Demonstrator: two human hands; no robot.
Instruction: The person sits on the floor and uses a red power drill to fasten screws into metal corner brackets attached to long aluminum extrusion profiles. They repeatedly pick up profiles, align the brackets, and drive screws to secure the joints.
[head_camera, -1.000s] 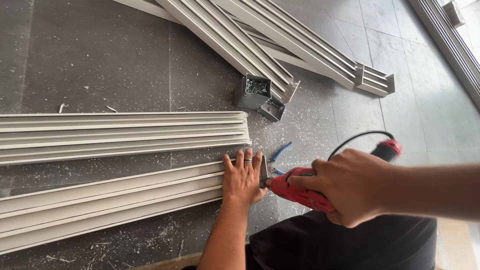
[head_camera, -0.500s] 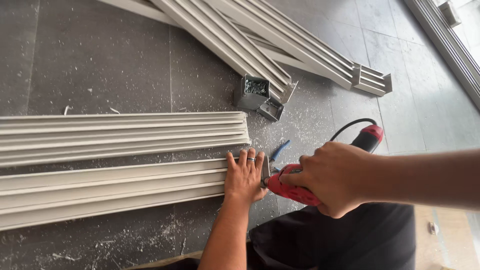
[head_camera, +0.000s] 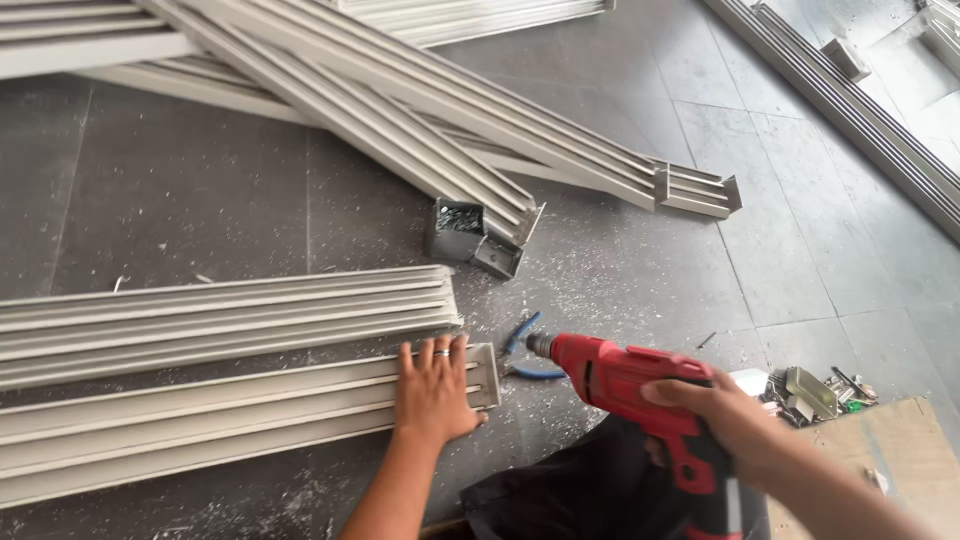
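My left hand (head_camera: 434, 391) lies flat, fingers spread, on the right end of the nearer grey aluminium track profile (head_camera: 200, 420) lying on the floor. A ring sits on one finger. My right hand (head_camera: 722, 412) grips a red electric drill (head_camera: 625, 380) by its handle, held a little to the right of the profile's end, with its chuck pointing left toward that end. Blue-handled pliers (head_camera: 525, 350) lie on the floor between the profile's end and the drill. A second, similar profile (head_camera: 220, 315) lies parallel just beyond the first.
More long profiles (head_camera: 400, 110) lie crossed at the back. A small grey box of screws (head_camera: 458, 228) stands by them. Loose hardware (head_camera: 812, 392) and a cardboard sheet (head_camera: 890, 450) are at the right. Metal shavings litter the dark tiled floor. A black cloth (head_camera: 590, 495) lies near me.
The drill has pulled back to the right, away from the profile's end, and now sits clear of it. My left hand stays on the profile. The view has widened and tilted up.
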